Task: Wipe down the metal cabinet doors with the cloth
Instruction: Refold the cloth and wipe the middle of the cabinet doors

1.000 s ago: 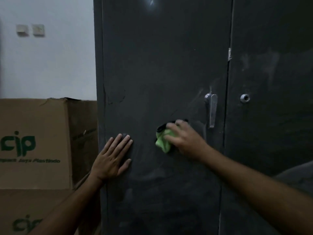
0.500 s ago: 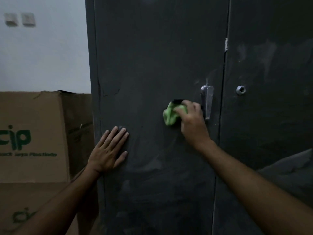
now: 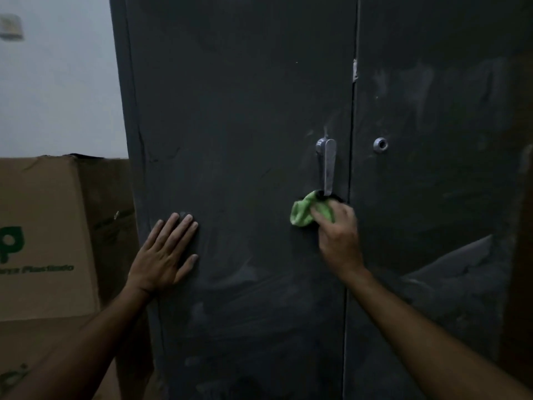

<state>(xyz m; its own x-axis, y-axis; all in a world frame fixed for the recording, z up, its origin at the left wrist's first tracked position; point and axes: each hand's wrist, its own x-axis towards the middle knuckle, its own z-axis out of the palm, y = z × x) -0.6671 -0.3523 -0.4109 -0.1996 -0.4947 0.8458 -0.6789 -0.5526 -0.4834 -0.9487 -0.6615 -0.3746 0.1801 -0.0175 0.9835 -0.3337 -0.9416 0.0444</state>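
A dark grey metal cabinet fills the view, with a left door (image 3: 239, 111) and a right door (image 3: 438, 197), both smeared with dust. A silver lever handle (image 3: 328, 166) hangs on the left door near the seam. My right hand (image 3: 339, 235) grips a bunched green cloth (image 3: 304, 213) and presses it against the left door just below the handle's tip. My left hand (image 3: 164, 255) lies flat on the left door near its left edge, fingers straight and spread.
A round keyhole lock (image 3: 380, 144) sits on the right door. Stacked brown cardboard boxes (image 3: 49, 226) with green print stand against the cabinet's left side. Behind them is a white wall (image 3: 57, 90) with a switch plate at the top left.
My right hand carried the cloth from the middle of the left door up beside the handle, then down to just below the handle's tip. My left hand stayed pressed in place.
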